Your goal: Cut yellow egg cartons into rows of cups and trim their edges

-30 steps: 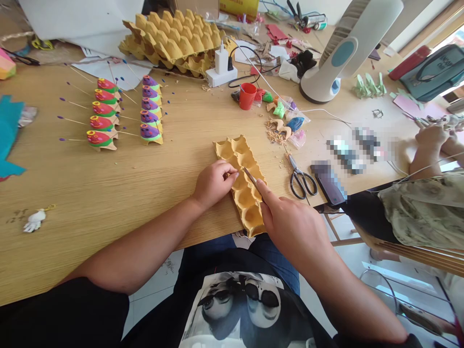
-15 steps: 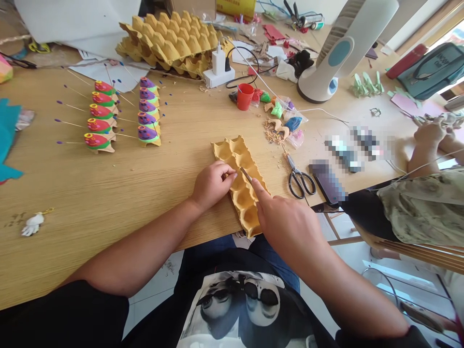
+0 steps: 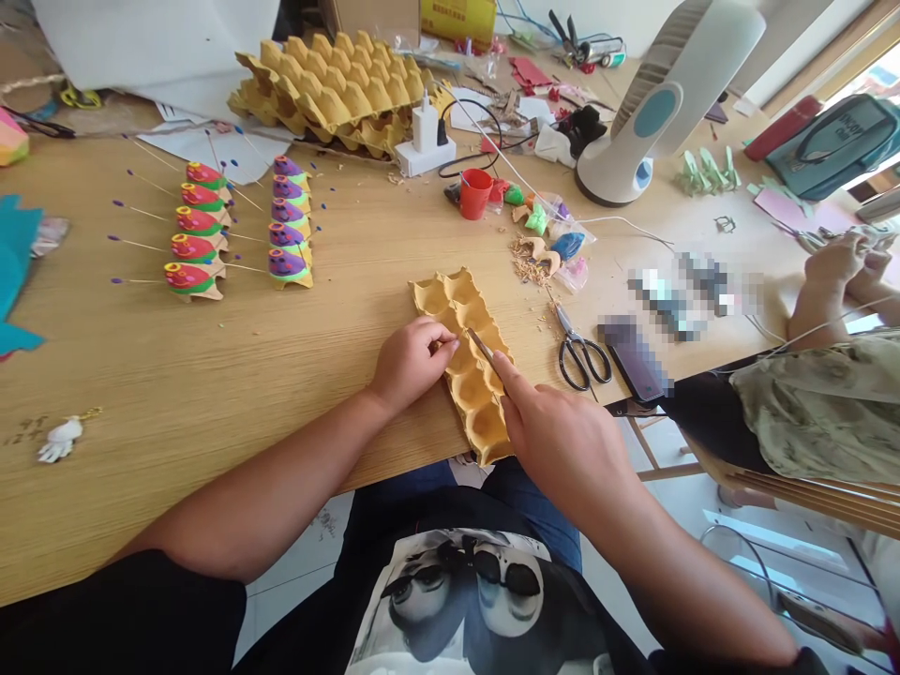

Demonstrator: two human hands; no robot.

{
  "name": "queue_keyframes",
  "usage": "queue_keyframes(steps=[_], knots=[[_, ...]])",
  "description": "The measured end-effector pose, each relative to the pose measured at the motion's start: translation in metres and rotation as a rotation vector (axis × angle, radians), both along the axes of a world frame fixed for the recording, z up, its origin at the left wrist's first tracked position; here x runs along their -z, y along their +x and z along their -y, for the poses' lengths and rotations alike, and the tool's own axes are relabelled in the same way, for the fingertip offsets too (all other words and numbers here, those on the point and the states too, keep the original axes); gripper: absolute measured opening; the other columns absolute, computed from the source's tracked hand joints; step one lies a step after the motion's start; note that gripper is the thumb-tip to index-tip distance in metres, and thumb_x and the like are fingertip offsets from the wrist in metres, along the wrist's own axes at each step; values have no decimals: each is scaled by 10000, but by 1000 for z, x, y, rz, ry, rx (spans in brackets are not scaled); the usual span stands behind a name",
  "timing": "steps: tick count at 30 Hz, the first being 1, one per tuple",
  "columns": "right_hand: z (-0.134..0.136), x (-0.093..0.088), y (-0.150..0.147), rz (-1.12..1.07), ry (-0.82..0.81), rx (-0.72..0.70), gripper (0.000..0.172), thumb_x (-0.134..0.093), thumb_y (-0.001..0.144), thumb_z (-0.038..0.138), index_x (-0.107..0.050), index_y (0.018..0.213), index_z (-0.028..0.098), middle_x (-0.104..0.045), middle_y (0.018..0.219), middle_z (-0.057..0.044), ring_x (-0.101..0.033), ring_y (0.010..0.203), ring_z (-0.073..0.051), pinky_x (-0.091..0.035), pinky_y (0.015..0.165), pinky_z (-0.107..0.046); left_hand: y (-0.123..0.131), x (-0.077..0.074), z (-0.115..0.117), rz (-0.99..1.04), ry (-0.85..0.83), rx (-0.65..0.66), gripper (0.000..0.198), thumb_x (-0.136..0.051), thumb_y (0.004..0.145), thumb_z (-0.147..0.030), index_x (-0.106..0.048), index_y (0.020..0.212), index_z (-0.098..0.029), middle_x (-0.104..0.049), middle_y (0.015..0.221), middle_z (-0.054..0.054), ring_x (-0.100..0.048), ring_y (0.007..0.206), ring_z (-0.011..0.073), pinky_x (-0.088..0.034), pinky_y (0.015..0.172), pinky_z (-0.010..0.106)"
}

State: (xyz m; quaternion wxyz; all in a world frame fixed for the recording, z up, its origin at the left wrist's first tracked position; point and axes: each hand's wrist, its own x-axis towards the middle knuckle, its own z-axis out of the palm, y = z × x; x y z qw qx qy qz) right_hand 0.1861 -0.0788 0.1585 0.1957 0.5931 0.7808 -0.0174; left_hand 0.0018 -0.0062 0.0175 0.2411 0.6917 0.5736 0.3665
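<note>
A strip of yellow egg carton lies on the wooden table and hangs over its near edge. My left hand is closed, its fingertips pinching the carton's left rim. My right hand is closed round a thin knife, forefinger laid along it, with the blade tip resting on the carton's middle ridge close to my left fingers.
Black-handled scissors lie right of the carton. Two rows of painted carton figures with sticks stand at the left. A stack of egg trays, a red cup, a fan and another person's hands are around.
My hands have stayed on the carton; the knife tip shifted only slightly along the ridge. The view moved a little.
</note>
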Motion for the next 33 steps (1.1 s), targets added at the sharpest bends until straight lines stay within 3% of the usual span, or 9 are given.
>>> queue_keyframes(steps=[21,33], knots=[[5,10,6,-25,68,-31,593,-493,1051,275,-382,1634,280,-773,809,-44,-710,658,-166,-273,512,-272,-1,1,-1,4,9,7,136,-655,904,-290,-710,810,-209,-721,893,37,-646,811,196,-480,737,324],[-3,-2,-7,90,-31,-28,638,-468,1061,257,-277,1669,294,-779,831,-64,-743,683,-185,-289,504,-272,0,1,0,-2,19,1,155,-649,915,-298,-720,816,-202,-713,877,33,-640,798,190,-472,732,321]])
